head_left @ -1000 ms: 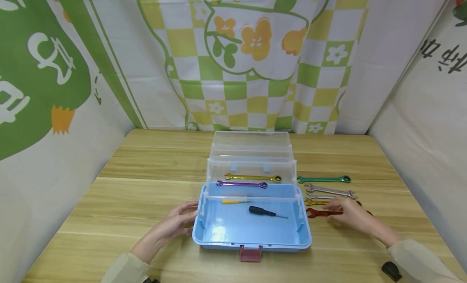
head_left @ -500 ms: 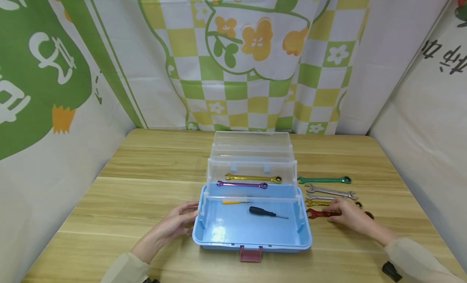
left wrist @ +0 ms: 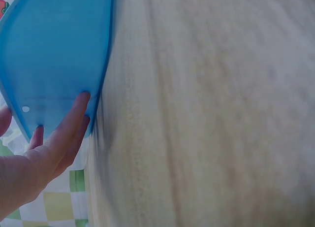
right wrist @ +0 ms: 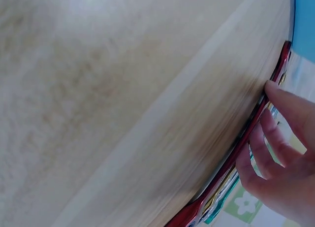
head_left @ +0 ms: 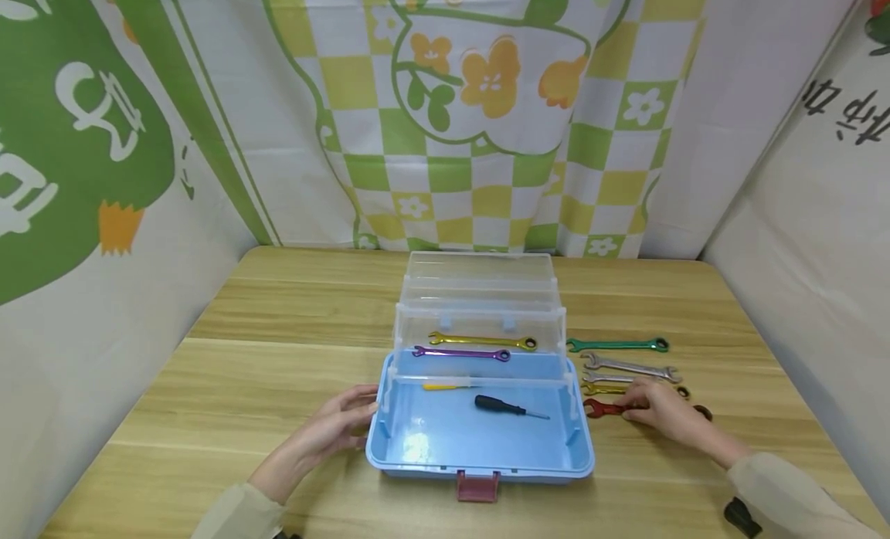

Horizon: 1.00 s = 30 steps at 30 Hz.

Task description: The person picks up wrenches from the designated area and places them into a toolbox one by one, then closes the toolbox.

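My right hand (head_left: pixel 664 411) pinches the red combination wrench (head_left: pixel 603 408) on the table right of the toolbox. In the right wrist view the thumb presses one edge of it and the fingers the other. Behind it lie a gold wrench (head_left: pixel 601 389), two silver wrenches, one of them the open-ended wrench (head_left: pixel 629 366), and a green ratchet wrench (head_left: pixel 619 344). My left hand (head_left: pixel 334 427) rests against the left side of the light blue toolbox (head_left: pixel 480 471). Its extended fingers (left wrist: pixel 74 116) touch the outer wall in the left wrist view.
The toolbox stands open, its clear trays (head_left: pixel 480 292) raised at the back. A gold wrench (head_left: pixel 480 340) and a purple wrench (head_left: pixel 459 354) lie in them. A black screwdriver (head_left: pixel 497 405) and a yellow-handled tool (head_left: pixel 441 386) lie in the base. Curtains (head_left: pixel 487 191) surround the wooden table (head_left: pixel 278 354).
My right hand has shifted slightly left along the red wrench, baring more of its right end. The left hand and the toolbox have stayed in place.
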Tool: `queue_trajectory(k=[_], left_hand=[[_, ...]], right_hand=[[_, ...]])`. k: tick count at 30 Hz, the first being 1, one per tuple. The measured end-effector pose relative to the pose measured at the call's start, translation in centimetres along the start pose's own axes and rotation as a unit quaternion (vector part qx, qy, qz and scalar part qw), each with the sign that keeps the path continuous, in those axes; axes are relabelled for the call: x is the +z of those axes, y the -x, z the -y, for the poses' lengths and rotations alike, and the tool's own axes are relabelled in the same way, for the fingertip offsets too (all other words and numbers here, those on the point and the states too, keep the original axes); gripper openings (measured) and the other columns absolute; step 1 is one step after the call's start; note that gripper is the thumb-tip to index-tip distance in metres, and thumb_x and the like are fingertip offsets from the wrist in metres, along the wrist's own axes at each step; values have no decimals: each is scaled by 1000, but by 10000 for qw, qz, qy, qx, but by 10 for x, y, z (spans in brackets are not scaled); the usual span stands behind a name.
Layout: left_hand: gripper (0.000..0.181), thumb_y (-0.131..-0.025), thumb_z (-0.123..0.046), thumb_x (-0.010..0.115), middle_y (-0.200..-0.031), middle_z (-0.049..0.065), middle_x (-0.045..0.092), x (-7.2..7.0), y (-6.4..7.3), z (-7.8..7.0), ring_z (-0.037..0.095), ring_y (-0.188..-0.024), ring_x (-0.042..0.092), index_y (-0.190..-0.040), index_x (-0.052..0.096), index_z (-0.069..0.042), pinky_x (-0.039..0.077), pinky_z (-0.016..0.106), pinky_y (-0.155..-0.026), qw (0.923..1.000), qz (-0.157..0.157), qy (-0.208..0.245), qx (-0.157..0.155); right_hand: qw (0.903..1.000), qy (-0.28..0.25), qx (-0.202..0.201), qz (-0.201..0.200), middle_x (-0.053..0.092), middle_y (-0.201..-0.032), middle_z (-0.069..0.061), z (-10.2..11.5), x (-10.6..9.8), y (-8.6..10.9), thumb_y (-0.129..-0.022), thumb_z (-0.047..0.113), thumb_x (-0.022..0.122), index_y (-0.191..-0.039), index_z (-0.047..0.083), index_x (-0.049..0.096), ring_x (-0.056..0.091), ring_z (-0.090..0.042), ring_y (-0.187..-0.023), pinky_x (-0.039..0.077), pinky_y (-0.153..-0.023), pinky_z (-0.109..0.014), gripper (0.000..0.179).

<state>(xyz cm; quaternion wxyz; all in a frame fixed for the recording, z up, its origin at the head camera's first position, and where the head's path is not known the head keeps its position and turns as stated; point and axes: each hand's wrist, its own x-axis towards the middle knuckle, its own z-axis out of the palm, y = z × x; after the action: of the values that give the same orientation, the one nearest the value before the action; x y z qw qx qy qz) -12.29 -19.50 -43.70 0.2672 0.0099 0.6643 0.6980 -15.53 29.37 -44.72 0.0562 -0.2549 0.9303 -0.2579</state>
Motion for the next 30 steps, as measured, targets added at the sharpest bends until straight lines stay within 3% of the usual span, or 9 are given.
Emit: queue_trajectory(k=[9,18,30], left_hand=[[64,-89,-21,50,-135,31,25,0,1,0,33,-114,43,-135,16,8,43,47,-87,10000,35,-32,45],[64,-89,-21,50,-134,31,26,0,2,-1,34,-114,43,-135,15,8,42,47,-88,10000,73,0,51],[64,-89,-22,50,-134,30,27,0,1,0,32,-113,44,-135,16,7,42,47,-88,10000,19,-7,7]], right_hand=[[9993,-264,-90,267,58,-84,1,-5,1,-4,-77,2,64,-88,5,62,52,-7,-74,47,-60,-23,11],[9985,-452,160,278,58,-85,1,-4,0,-2,-76,4,65,-87,7,62,53,-5,-74,47,-61,-22,12],[9980,-606,174,92,61,-79,4,-1,0,1,-71,2,69,-81,9,63,55,-2,-72,49,-61,-21,13]])
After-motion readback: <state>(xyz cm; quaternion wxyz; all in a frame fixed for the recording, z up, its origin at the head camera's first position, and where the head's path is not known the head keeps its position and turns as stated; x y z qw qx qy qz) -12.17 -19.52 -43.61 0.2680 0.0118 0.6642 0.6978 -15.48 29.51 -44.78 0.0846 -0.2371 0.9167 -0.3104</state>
